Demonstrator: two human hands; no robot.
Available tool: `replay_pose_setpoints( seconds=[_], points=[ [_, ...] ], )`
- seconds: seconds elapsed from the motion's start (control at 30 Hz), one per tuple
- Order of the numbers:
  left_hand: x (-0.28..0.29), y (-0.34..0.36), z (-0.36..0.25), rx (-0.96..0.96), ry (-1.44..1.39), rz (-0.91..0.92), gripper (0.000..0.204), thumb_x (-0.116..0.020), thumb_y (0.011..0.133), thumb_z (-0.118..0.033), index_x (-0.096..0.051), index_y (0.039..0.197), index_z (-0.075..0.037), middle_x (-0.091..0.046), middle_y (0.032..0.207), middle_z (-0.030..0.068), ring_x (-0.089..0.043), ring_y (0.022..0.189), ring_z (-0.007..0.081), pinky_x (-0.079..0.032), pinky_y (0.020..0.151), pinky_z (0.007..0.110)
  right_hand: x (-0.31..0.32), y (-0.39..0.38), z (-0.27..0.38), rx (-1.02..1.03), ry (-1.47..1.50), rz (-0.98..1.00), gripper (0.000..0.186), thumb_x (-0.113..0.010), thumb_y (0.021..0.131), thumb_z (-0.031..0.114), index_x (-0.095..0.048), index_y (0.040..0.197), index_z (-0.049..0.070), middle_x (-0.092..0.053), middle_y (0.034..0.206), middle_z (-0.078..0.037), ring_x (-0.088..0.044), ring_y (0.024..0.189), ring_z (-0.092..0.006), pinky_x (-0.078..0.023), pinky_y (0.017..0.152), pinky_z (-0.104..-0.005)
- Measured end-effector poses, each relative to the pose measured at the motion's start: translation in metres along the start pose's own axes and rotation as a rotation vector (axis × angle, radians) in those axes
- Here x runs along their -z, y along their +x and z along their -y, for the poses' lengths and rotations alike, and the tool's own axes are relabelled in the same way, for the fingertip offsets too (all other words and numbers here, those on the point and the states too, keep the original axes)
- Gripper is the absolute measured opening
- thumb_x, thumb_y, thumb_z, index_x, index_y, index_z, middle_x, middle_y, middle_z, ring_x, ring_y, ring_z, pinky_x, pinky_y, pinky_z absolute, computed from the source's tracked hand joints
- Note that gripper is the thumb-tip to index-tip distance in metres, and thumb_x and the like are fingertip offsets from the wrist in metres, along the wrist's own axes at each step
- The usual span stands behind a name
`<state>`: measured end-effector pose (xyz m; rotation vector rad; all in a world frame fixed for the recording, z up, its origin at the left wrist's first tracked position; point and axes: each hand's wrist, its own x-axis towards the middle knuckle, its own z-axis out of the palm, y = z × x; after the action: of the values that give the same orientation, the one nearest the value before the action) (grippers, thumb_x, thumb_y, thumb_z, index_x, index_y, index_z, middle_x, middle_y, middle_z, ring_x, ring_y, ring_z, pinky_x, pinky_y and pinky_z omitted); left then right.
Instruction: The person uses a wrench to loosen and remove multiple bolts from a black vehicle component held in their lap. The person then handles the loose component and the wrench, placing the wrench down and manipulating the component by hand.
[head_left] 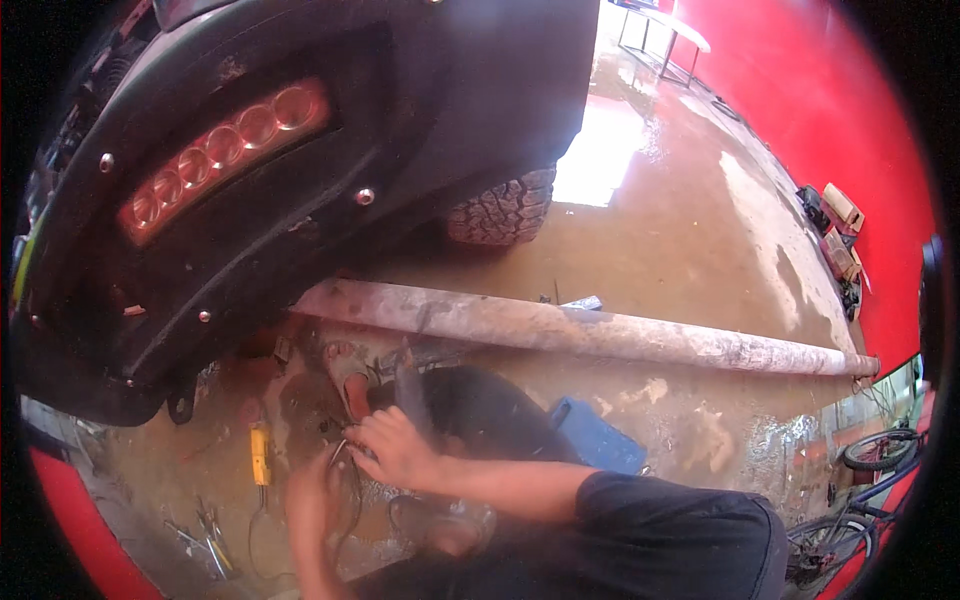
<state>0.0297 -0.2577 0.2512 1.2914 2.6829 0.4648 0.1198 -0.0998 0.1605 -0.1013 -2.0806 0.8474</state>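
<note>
My left hand (pixel 312 492) and my right hand (pixel 393 447) meet low in front of me, fingers closed around a thin dark cable (pixel 353 505). A small shiny piece shows between the fingertips, too small to name. From there the cable hangs down past my left wrist. Left of the hands, a yellow handheld device (pixel 260 455) with a lead lies on the wet floor. Just beyond rises the black bumper (pixel 270 200) of a vehicle, with a reddish strip of round lamps (pixel 225 150) set into it.
A long pale pipe (pixel 560 328) crosses the floor ahead. Close to my right leg lies a blue plastic container (pixel 597 437). Several hand tools (pixel 212 545) are at lower left, a tyre (pixel 503 210) under the vehicle, boxes (pixel 842 235) by the red wall, a bicycle (pixel 850 530) at right.
</note>
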Motion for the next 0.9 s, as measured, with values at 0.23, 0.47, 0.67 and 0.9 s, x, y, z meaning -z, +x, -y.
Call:
replay_pose_setpoints(
  seconds=[0.23,0.47,0.67,0.9],
  points=[
    [0.020,-0.019,-0.028,0.102,0.267,0.037,0.035,-0.063,0.100,-0.020,-0.069,0.135,-0.016,-0.072,0.082,0.0228,-0.070,0.074,0.0416,-0.054,0.069,0.052,-0.008,0.000,0.000,0.052,-0.039,0.019,0.026,-0.075,0.084,0.017,-0.064,0.105,0.007,-0.060,0.095,-0.009,-0.057,0.091,-0.0292,-0.041,0.080,-0.0423],
    [0.019,-0.030,-0.048,-0.006,0.439,-0.032,0.043,-0.063,0.100,-0.021,-0.063,0.141,-0.010,-0.070,0.072,0.0201,-0.071,0.066,0.0381,-0.053,0.061,0.051,-0.013,0.002,-0.001,0.039,-0.050,0.058,0.030,-0.075,0.079,0.015,-0.060,0.103,0.006,-0.059,0.096,-0.010,-0.056,0.091,-0.0303,-0.041,0.081,-0.0428],
    [0.020,-0.031,-0.069,0.105,0.427,0.033,0.045,-0.066,0.096,-0.022,-0.064,0.140,-0.011,-0.070,0.071,0.0206,-0.071,0.066,0.0389,-0.053,0.061,0.052,-0.014,-0.001,-0.003,0.010,-0.015,0.088,0.029,-0.074,0.078,0.013,-0.059,0.101,0.006,-0.058,0.095,-0.011,-0.056,0.093,-0.0315,-0.041,0.082,-0.0435],
    [0.003,-0.023,-0.023,0.168,0.203,0.072,0.048,-0.068,0.088,-0.013,-0.067,0.136,-0.011,-0.072,0.086,0.0257,-0.070,0.081,0.0456,-0.055,0.075,0.054,-0.001,-0.002,-0.002,-0.043,0.008,0.081,0.028,-0.076,0.080,0.013,-0.059,0.101,0.005,-0.058,0.094,-0.012,-0.057,0.092,-0.0318,-0.040,0.081,-0.0443]
  ],
)
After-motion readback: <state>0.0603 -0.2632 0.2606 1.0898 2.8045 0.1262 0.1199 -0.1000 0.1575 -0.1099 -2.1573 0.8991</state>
